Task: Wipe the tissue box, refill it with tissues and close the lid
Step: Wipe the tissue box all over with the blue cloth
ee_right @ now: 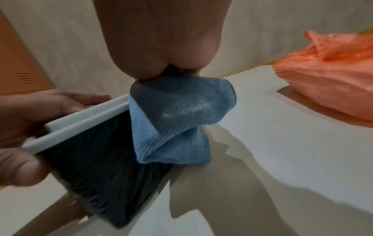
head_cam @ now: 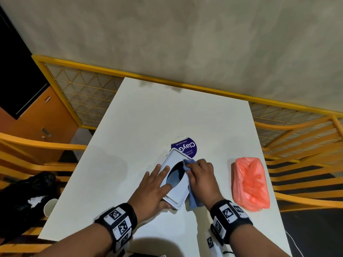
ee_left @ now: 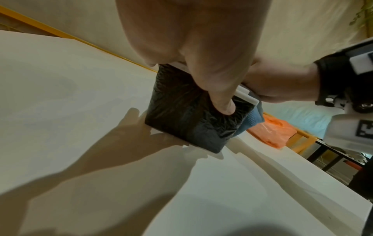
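The tissue box (head_cam: 174,158) stands in the middle of the white table (head_cam: 167,112), with black sides (ee_left: 181,115) and a white lid that has a dark oval opening. My left hand (head_cam: 154,186) holds it: fingers spread flat on the lid, thumb (ee_left: 218,89) pressed against the near black wall. My right hand (head_cam: 201,177) grips a folded blue cloth (head_cam: 194,202) and presses it on the lid's right edge. The cloth (ee_right: 181,111) hangs down beside the box wall (ee_right: 96,153). An orange plastic pack of tissues (head_cam: 250,182) lies on the table to the right.
A round purple sticker (head_cam: 187,147) sits on the table just behind the box. A black bag (head_cam: 27,193) and a paper cup (head_cam: 49,206) are off the table's left edge. Yellow railing (head_cam: 204,89) runs behind the table, with orange chairs at both sides.
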Motion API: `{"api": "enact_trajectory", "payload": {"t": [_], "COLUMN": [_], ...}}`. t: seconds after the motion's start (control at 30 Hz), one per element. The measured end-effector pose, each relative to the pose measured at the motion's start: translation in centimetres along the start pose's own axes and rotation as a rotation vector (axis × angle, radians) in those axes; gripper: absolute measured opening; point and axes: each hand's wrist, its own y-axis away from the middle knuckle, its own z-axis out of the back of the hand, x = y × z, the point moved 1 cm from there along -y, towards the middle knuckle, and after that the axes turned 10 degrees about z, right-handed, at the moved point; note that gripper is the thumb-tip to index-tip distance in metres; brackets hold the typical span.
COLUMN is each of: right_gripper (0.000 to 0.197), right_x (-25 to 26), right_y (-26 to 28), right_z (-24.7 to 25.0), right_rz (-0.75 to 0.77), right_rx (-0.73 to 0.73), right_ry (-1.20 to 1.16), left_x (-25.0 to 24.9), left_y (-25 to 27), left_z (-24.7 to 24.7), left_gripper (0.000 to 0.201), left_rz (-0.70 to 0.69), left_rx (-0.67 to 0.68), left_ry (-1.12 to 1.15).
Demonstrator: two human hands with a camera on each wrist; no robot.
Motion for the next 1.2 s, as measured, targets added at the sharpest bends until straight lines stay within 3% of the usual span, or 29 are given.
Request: {"api": "enact_trajectory", "payload": {"t": [0.2, 0.27, 0.37, 0.47, 0.53, 0.57, 0.63, 0.77, 0.83, 0.93, 1.0, 1.2], "right_gripper": [0.017, 0.016, 0.013, 0.016, 0.013, 0.020, 0.033, 0.027, 0.016, 0.019, 0.022, 0.030], "right_x": [-1.7, -2.7, -3.0, -1.3, -0.2, 0.1, -0.2, 0.2, 0.9, 2.5, 3.1, 3.1], "right_y": [-2.2, -1.7, 0.5, 2.3, 3.1, 3.5, 4.5, 4.7, 4.6, 4.5, 4.7, 4.5], "right_z": [1.8, 3.2, 5.5, 7.8, 8.6, 8.6, 8.0, 7.3, 7.2, 6.5, 5.8, 5.2], "right_rz": [-0.259, -0.459, -0.768, -0.842, -0.833, -0.840, -0.889, -0.808, -0.684, -0.421, -0.327, -0.469], "right_rx": [-0.007, -0.064, -0.272, -0.302, -0.284, -0.278, -0.228, -0.207, -0.109, 0.174, 0.285, 0.157], "right_ry": [-0.254, -0.503, -1.010, -1.482, -1.731, -1.760, -1.689, -1.321, -1.028, -0.656, -0.563, -0.567], "left_x": [1.4, 2.4, 3.6, 4.0, 3.4, 2.7, 0.9, -1.5, -1.1, 0.1, 0.6, 0.9], "left_y": [-0.2, -0.5, -1.0, -1.6, -1.9, -1.9, -2.0, -2.4, -2.6, -2.6, -2.6, -2.3], "left_z": [0.8, 2.5, 6.0, 8.1, 8.2, 7.9, 6.7, 4.2, 3.8, 3.7, 4.0, 4.0], "left_gripper": [0.053, 0.066, 0.090, 0.090, 0.094, 0.100, 0.113, 0.115, 0.111, 0.110, 0.110, 0.110], "left_rz": [-0.055, -0.088, -0.120, -0.124, -0.101, -0.087, -0.035, 0.087, 0.022, -0.102, -0.149, -0.185], "left_rx": [0.089, 0.175, 0.321, 0.359, 0.293, 0.243, 0.182, 0.240, 0.230, 0.247, 0.251, 0.217], "left_ry": [0.023, -0.004, -0.090, -0.112, -0.070, -0.073, -0.099, -0.116, -0.152, -0.206, -0.227, -0.213]}}
